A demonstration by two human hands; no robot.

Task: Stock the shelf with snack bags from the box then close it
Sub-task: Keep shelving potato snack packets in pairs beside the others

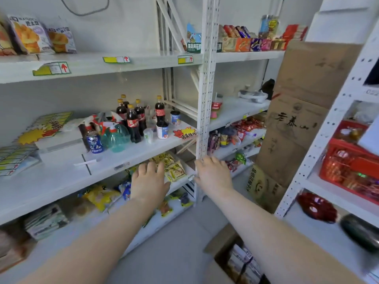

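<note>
My left hand (149, 181) and my right hand (213, 173) both reach out with fingers spread and hold nothing. They hover in front of a lower shelf (180, 184) where yellow snack bags (173, 166) lie in a row. The right hand is beside the white shelf upright (205, 111). An open cardboard box (225, 251) with packed snack bags (246, 265) sits on the floor at the bottom right, under my right forearm.
Cola bottles (133, 121), a Pepsi can (94, 142) and cups stand on the middle shelf. Tall cardboard boxes (297, 111) lean at the right. A red basket (352, 167) sits on the right rack. More snack bags fill the lower shelves.
</note>
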